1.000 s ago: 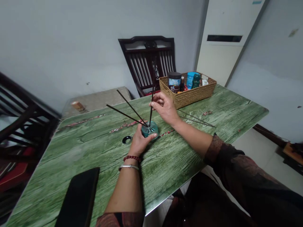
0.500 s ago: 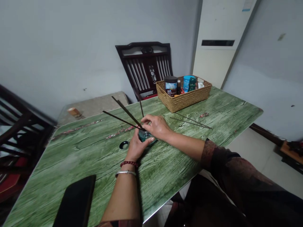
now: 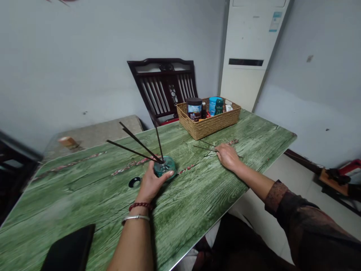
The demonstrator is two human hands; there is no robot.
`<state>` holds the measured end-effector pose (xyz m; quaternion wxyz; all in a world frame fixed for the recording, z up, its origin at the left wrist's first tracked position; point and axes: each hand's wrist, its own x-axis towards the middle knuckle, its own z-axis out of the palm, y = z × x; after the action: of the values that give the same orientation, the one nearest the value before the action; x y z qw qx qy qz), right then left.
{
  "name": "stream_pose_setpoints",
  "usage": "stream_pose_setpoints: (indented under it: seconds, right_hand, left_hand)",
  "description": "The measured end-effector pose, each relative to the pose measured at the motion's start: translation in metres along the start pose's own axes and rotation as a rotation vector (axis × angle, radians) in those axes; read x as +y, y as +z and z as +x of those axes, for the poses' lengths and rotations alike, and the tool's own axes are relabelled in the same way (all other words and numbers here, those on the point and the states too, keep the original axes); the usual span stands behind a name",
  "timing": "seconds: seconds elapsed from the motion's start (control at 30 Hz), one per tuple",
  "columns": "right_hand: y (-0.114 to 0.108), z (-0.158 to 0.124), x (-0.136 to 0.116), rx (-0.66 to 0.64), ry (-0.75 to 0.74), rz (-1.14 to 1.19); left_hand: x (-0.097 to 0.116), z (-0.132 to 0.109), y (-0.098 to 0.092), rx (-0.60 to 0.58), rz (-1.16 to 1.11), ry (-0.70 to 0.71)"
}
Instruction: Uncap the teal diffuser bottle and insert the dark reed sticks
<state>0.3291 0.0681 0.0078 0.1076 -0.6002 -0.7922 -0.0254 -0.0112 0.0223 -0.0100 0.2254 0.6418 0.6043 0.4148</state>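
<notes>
A round teal glass diffuser bottle (image 3: 169,164) stands on the green table, with several dark reed sticks (image 3: 138,142) fanning out of its neck. My left hand (image 3: 152,179) is wrapped round the bottle's near left side, thumb across the front. Farther right, my right hand (image 3: 227,156) rests low at the table, its fingers closed on loose dark reed sticks (image 3: 205,148) lying there; the fingers partly hide them, so how many are pinched is unclear. A black ring-shaped collar (image 3: 134,182) lies left of the bottle.
Behind my hands, a woven basket (image 3: 208,127) holds jars and bottles. A dark phone-like slab (image 3: 69,248) lies at the near left of the green table (image 3: 180,210). A dark wooden chair (image 3: 166,88) stands beyond the table, and a tall white cabinet-like unit (image 3: 244,82) is behind.
My right hand has left the bottle's neck and moved right to the loose reeds on the table. My left hand stays on the bottle. The view has shifted slightly.
</notes>
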Motion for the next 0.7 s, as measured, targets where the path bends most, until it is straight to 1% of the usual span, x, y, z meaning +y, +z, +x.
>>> stream_pose_setpoints:
  seconds: [0.1, 0.2, 0.37, 0.57, 0.63, 0.7]
  right_hand:
    - [0.003, -0.002, 0.0, -0.038, 0.031, -0.066]
    - [0.004, -0.005, -0.002, -0.064, 0.016, -0.097]
    - [0.002, -0.007, -0.006, -0.035, -0.007, -0.09]
    - [-0.003, -0.001, -0.008, -0.178, 0.016, -0.051]
    - [-0.006, 0.001, -0.009, -0.158, 0.026, -0.001]
    - [-0.011, 0.006, -0.013, -0.087, 0.018, 0.141]
  left_hand:
    - [0.001, 0.0, 0.0, 0.002, -0.007, 0.002]
    - [0.003, -0.001, -0.001, 0.002, -0.03, 0.005]
    - [-0.002, 0.0, 0.0, -0.002, -0.038, 0.004]
    - [-0.003, -0.001, 0.001, 0.017, -0.048, 0.042]
    - [-0.002, -0.002, 0.002, 0.019, -0.075, 0.066]
    - [-0.002, -0.002, 0.002, 0.018, -0.088, 0.069]
